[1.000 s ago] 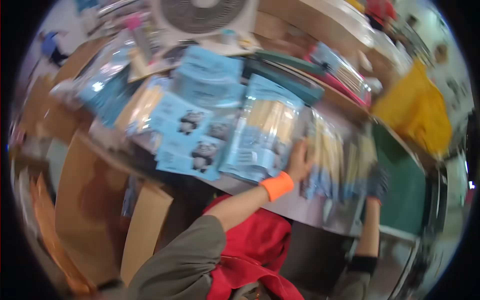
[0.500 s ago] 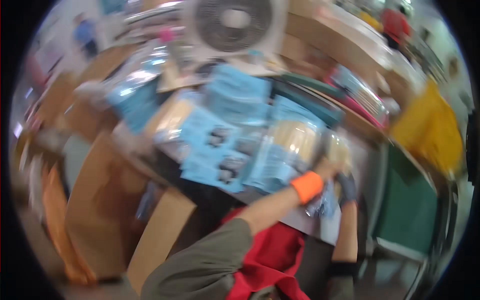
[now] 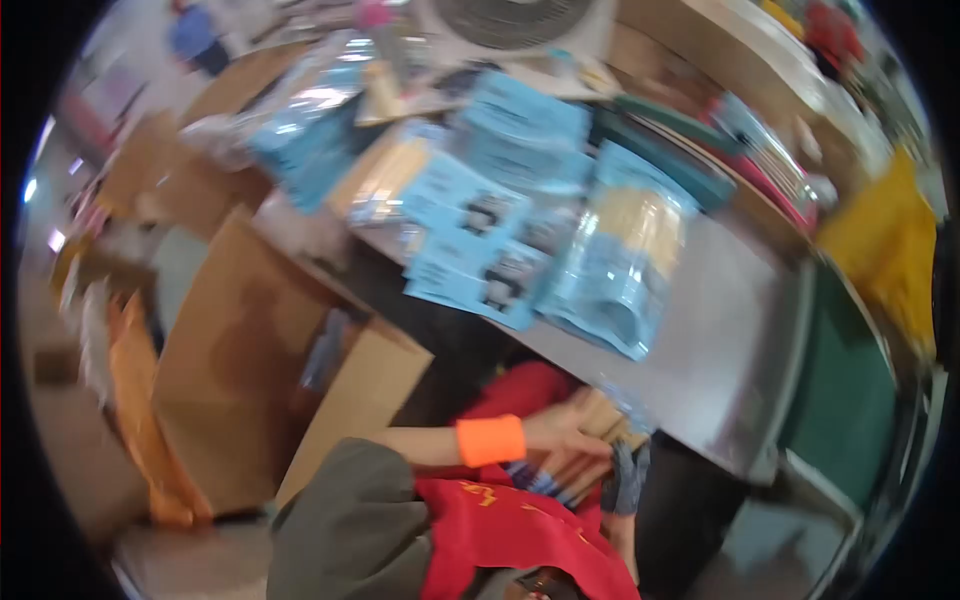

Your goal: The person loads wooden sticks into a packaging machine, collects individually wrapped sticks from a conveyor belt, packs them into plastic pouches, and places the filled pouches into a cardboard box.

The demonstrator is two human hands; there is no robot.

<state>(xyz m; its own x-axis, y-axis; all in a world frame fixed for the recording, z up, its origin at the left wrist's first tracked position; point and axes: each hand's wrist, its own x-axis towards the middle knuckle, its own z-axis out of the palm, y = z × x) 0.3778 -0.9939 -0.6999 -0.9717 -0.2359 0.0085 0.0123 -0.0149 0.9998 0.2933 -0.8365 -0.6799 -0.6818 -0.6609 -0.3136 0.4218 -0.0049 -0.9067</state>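
My left hand [image 3: 565,432], with an orange wristband, is closed round a bundle of light wooden stick packs [image 3: 598,415] with blue wrapping, close to my red apron. My right hand [image 3: 627,475], in a dark glove, grips the same bundle from its right side; its fingers are partly hidden. Beyond them on the table [image 3: 715,370] stands a clear-fronted blue bag [image 3: 625,250] filled with light sticks. To its left lie flat blue bags with panda pictures [image 3: 470,240], and more blue bags [image 3: 525,130] are stacked behind.
An open cardboard box [image 3: 235,370] stands at the left. A fan [image 3: 515,20] is at the back. A green panel [image 3: 840,390] and a yellow cloth [image 3: 885,250] are at the right. People in blue and in red are in the far background.
Both hands have gathered the stick packs from the table's right part and brought them down and left, close to my body. The camera view has shifted.
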